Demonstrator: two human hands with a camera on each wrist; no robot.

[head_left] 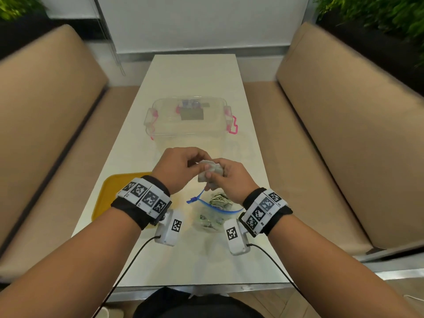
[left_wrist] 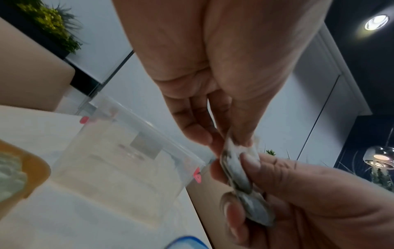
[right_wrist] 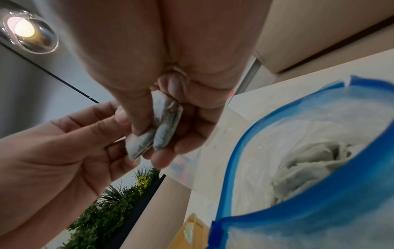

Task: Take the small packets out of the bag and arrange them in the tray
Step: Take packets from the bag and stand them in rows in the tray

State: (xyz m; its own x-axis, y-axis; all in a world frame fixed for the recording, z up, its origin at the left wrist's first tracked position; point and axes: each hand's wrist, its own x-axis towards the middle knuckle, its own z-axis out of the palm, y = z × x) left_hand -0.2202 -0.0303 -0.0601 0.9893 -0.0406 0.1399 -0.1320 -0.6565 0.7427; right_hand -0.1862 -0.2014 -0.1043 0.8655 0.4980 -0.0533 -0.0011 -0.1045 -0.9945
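Above the middle of the worktop, both hands meet. The right hand has its fingers curled around a small stack of grey-white packets, and the left hand pinches the top edge of one packet with thumb and fingertips. In the wrist views at least two flat packets lie pressed together.

The risk, as I judge it, is here: if the left hand pulls one packet while the right grips too loosely, the others can slip out and drop on the worktop or back into the bag. The packets look thin and smooth, so they may also stick together and come away as a pair.

The bag, clear with a blue zip edge, lies open just below the hands, and more packets are inside it. A careless wrist could push it toward the near edge. The yellow tray sits at the left, partly hidden under the left wrist; in the left wrist view something pale lies in it.

Further away stands a clear box with pink clips. The worktop is pale and glossy, between two tan benches, with green plants behind them.
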